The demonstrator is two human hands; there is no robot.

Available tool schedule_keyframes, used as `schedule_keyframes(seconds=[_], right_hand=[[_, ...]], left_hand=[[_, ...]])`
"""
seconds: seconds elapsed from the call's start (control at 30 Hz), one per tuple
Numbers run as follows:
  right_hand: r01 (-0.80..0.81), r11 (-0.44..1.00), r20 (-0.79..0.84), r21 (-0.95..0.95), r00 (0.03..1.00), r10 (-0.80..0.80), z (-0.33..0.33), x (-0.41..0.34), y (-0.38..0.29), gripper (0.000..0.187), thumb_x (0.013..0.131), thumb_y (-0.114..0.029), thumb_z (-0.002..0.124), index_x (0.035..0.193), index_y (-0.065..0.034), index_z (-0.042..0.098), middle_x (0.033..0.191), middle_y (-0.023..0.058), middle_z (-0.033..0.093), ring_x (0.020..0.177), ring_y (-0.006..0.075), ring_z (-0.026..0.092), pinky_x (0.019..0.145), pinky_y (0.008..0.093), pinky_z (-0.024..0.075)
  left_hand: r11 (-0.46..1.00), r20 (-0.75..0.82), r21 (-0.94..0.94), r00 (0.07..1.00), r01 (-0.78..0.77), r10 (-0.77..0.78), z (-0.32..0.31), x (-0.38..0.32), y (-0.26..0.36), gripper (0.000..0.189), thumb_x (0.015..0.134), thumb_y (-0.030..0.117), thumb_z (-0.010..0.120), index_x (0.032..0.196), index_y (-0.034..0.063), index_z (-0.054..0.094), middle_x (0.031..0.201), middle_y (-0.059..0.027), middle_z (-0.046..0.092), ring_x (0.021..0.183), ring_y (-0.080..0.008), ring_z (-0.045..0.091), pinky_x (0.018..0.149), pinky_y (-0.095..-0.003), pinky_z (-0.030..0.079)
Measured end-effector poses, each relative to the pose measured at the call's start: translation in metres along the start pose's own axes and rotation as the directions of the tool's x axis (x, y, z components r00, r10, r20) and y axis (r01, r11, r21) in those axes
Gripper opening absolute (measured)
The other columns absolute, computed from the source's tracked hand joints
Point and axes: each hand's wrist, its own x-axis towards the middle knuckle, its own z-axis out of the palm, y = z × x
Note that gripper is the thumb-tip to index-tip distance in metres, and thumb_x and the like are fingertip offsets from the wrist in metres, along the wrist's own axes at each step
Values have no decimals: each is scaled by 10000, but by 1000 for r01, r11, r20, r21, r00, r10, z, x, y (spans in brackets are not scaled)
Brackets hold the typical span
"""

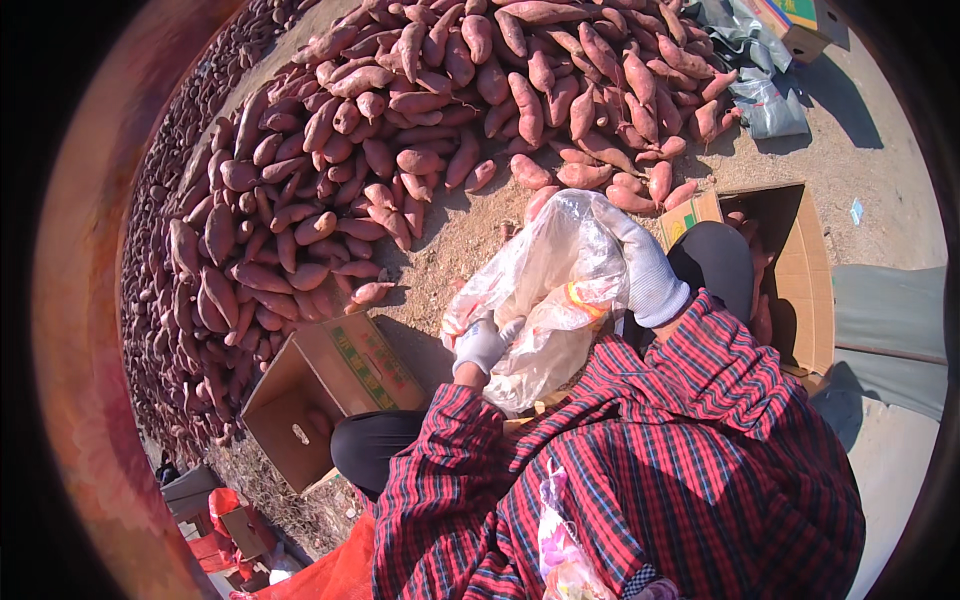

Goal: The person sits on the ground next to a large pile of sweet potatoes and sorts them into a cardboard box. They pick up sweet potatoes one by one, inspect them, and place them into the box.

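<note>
A crumpled clear plastic bag (pixel 559 277) with red and yellow print hangs between my two hands, above my lap. My left hand (pixel 482 343), in a white knit glove, grips its lower left edge. The gloved right hand (pixel 641 259) holds the bag's upper right side, its fingers partly hidden by the film. Beyond the bag lies a large heap of reddish sweet potatoes (pixel 420 135), and a few lie loose near the bag's far edge. What is under the bag is mostly hidden.
To the left stands a printed cardboard box (pixel 352 367), open side facing away from me. At the right, another cardboard box (pixel 806 292) holds sweet potatoes. Grey plastic sheeting (pixel 769 105) lies beyond the heap's right end. Red netting or cloth (pixel 330 566) is at lower left.
</note>
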Motion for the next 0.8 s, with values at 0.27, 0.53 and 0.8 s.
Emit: schedule_keyframes(seconds=[0.27,0.53,0.8], right_hand=[[203,978,67,52,976,-206,75,-1,-72,350,1014,-207,454,1293,-17,548,1204,53,619,1045,117,608,907,247,494],[411,878,548,-247,806,-223,155,-31,-5,418,991,-225,523,1352,-17,501,1229,73,578,1066,116,555,943,269,443],[303,900,504,-313,857,-113,101,-36,-51,484,988,-251,558,1379,10,446,1047,54,637,877,90,593,793,248,496]], left_hand=[[647,158,-756,930,-102,332,-107,-52,27,775,810,308,764,1413,-28,412,684,67,452,558,-29,407,520,-194,333],[814,-377,-421,893,-401,245,-97,-49,63,850,739,157,794,1439,-18,345,711,15,539,585,-48,469,536,-225,391],[889,-608,-300,787,-346,101,-198,-108,51,746,760,144,760,1381,-30,384,725,-4,555,602,-62,490,558,-233,408]])
